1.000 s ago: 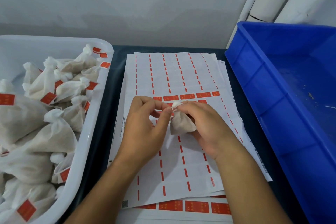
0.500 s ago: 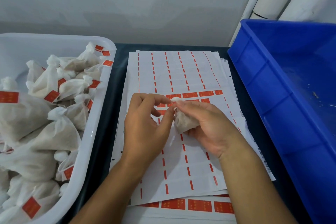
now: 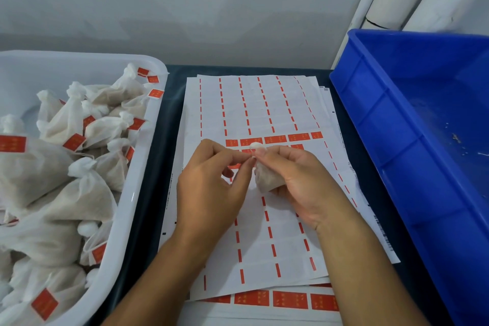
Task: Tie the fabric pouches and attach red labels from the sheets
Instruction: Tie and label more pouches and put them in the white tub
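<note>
A small white fabric pouch point(image 3: 264, 180) is held above the label sheets point(image 3: 267, 103) in the middle of the dark table. My right hand point(image 3: 299, 182) cups its body and pinches its neck between thumb and forefinger. My left hand point(image 3: 211, 188) pinches the same neck from the left, fingertips meeting those of the right hand. The pouch's knotted tip point(image 3: 255, 145) pokes up above the fingers. A short row of red labels point(image 3: 275, 138) remains on the top sheet just behind the hands. The rest of that sheet is mostly peeled.
A white tub point(image 3: 137, 193) on the left holds several tied pouches with red labels point(image 3: 74, 141). A blue crate point(image 3: 391, 124) stands on the right, with some crumbs inside. More sheets with red labels point(image 3: 289, 299) stick out below the top one. White pipes stand at the back right.
Both hands with the pouch have stayed nearly in place; the fingertips have closed tighter on the pouch's neck and the view has shifted slightly.
</note>
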A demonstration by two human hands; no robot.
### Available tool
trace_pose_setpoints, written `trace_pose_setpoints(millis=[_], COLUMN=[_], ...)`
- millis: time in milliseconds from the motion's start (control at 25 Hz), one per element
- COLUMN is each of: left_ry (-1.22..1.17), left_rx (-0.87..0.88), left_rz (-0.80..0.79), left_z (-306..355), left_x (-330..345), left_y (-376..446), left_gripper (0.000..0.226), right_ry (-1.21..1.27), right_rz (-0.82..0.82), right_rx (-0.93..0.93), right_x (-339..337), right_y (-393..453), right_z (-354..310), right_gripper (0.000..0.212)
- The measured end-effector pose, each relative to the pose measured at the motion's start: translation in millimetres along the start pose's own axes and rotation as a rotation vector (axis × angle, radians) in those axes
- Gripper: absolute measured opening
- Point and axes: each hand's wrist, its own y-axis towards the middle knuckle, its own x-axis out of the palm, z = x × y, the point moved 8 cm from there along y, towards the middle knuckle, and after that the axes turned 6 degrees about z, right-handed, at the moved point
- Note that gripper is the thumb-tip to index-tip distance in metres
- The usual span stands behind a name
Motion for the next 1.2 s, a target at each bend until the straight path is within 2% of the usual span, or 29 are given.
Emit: trace_pose_setpoints(millis=[160, 280, 440, 600, 680, 840, 1040, 1200], left_ry=[0.036, -0.025, -0.287, -0.789, -0.947, -1.108, -1.152, -1.14], left_rx=[-0.061, -0.153, -0.491, -0.796, -0.848, -0.902, -0.932, -0.932], left_rz=[-0.065, -0.156, -0.391, -0.433, -0.451, -0.464, -0.583, -0.712], left_z=[-4.0, -12.7, -29.0, -23.7, -16.3, -7.2, -0.9, 3.4], left_x=[3.6, 11.3, 28.3, 33.3, 30.7, 26.7, 27.4, 31.9], left_y=[3.9, 1.7, -6.6, -12.8, -12.7, -13.9, -17.5, -24.5], left_gripper=[0.005, 0.017, 0.027, 0.021, 0.017, 0.01, 0.005, 0.019], right_ry=[-0.108, -0.1, -0.196, -0.223, -0.192, -0.176, -0.098, -0.075], right_rz=[-0.001, -0.037, -0.07, -0.122, -0.14, -0.105, -0.124, -0.131], right_rx=[-0.075, -0.087, -0.212, -0.325, -0.36, -0.438, -0.449, -0.446], right_x=[1.1, 2.9, 6.5, 10.1, 9.5, 4.6, 3.4, 5.4], right_y=[-2.3, -3.9, -7.0, -11.7, -12.8, -14.6, -16.7, -16.5], right_z=[-5.0, -7.5, -17.7, -25.7, -29.2, -35.5, -40.8, -41.4], right_gripper=[0.018, 0.02, 0.02, 0.016, 0.011, 0.017, 0.018, 0.018])
